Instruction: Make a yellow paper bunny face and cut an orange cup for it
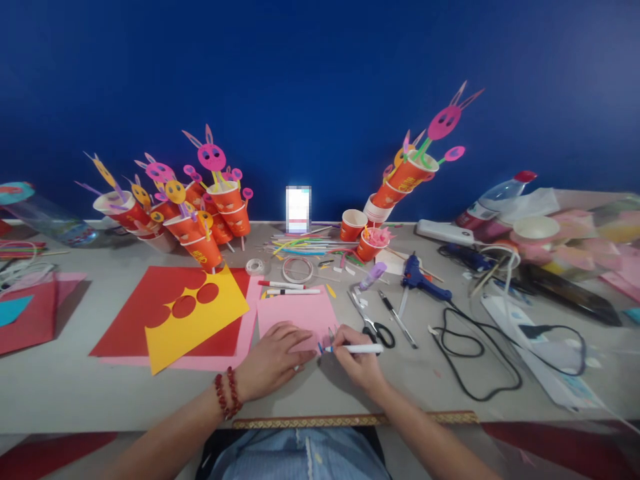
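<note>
Two hands (267, 360) — one marker (365, 349) held

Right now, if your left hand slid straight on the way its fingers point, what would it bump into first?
Sliding across the pink paper, my left hand would probably meet the white marker in my right hand, blue tip first, though heights are hard to judge.

No text can be read; the yellow lettering (199, 257) on a tilted red cup (209, 248) (small and soft-edged) is illegible here.
</note>
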{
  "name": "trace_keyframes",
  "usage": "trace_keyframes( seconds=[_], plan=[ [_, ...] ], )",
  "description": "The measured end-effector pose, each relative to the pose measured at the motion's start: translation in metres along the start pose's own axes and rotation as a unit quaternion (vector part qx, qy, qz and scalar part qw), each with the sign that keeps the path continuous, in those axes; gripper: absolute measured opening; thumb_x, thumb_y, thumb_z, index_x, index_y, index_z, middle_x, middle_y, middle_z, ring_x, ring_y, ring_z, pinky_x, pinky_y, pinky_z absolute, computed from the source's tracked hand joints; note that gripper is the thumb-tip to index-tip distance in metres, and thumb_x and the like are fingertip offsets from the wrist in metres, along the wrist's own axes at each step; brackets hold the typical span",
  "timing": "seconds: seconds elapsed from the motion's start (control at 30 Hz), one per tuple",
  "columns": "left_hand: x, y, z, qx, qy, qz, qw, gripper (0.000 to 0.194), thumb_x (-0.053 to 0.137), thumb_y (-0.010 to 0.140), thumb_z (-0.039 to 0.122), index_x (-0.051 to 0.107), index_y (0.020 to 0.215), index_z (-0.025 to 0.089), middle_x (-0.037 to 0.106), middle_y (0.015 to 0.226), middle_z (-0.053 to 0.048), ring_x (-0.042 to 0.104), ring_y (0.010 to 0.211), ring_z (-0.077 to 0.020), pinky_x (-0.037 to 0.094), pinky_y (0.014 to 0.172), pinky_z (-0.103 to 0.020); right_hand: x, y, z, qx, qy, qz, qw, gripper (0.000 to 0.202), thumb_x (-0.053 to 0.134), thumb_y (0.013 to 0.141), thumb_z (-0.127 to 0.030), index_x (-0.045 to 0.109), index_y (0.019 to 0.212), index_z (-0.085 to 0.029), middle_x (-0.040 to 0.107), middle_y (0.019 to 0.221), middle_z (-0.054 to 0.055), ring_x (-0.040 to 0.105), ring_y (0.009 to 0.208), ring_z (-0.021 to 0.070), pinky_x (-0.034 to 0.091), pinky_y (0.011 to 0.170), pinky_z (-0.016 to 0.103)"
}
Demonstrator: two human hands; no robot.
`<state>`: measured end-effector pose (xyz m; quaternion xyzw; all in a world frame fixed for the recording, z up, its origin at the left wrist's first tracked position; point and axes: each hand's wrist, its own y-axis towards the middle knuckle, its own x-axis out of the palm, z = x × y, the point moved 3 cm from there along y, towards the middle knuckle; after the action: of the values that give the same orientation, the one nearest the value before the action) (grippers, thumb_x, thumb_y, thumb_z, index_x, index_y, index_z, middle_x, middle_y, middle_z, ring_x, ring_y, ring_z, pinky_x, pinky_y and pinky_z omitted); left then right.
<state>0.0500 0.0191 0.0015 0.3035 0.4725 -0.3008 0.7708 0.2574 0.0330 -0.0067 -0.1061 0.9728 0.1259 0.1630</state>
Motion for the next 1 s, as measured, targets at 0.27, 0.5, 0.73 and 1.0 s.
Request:
trace_keyframes(
  seconds=[0.27, 0.5, 0.73, 1.0],
  plan=[
    [-0.004, 0.004, 0.002, 0.006, 0.017, -0.009, 1.0, 0.035, 0.056, 0.094, 0.02, 0.058, 0.128, 0.027, 0.058, 0.134, -0.006, 0.049, 0.122, -0.0242, 0.034, 0.11, -0.047, -0.008, 0.007, -0.004, 0.058, 0.025, 0.013, 0.998, 0.003, 0.057, 0.078, -0.02, 0.06, 0.078, -0.02, 0.056, 0.062, -0.003, 0.048, 0.054, 0.0135, 0.036, 0.05, 0.024],
    [-0.012, 0.03, -0.004, 0.005, 0.004, -0.041, 0.999, 0.028, 0.05, 0.097, 0.018, 0.06, 0.123, 0.021, 0.065, 0.117, -0.007, 0.055, 0.108, -0.0228, 0.04, 0.098, -0.039, -0.012, 0.007, -0.004, 0.034, 0.0, 0.007, 0.999, 0.01, 0.053, 0.075, -0.017, 0.056, 0.067, -0.02, 0.052, 0.06, -0.003, 0.044, 0.054, 0.0131, 0.033, 0.052, 0.025],
    [-0.001, 0.041, -0.019, 0.024, -0.011, -0.017, 1.0, 0.029, 0.05, 0.096, 0.016, 0.063, 0.119, 0.026, 0.062, 0.109, -0.006, 0.054, 0.098, -0.0219, 0.041, 0.088, -0.037, -0.007, 0.0, 0.003, 0.03, -0.014, 0.011, 0.999, 0.009, 0.054, 0.083, -0.02, 0.054, 0.074, -0.021, 0.048, 0.06, -0.004, 0.041, 0.051, 0.0123, 0.029, 0.049, 0.025],
    [0.003, 0.036, -0.021, 0.031, -0.043, -0.009, 0.999, 0.031, 0.048, 0.096, 0.017, 0.062, 0.122, 0.026, 0.061, 0.109, -0.007, 0.053, 0.099, -0.0227, 0.04, 0.09, -0.038, -0.007, 0.003, 0.01, 0.023, -0.025, 0.004, 0.999, 0.013, 0.054, 0.078, -0.016, 0.051, 0.066, -0.021, 0.046, 0.057, -0.004, 0.04, 0.051, 0.0122, 0.028, 0.051, 0.026]
  ],
)
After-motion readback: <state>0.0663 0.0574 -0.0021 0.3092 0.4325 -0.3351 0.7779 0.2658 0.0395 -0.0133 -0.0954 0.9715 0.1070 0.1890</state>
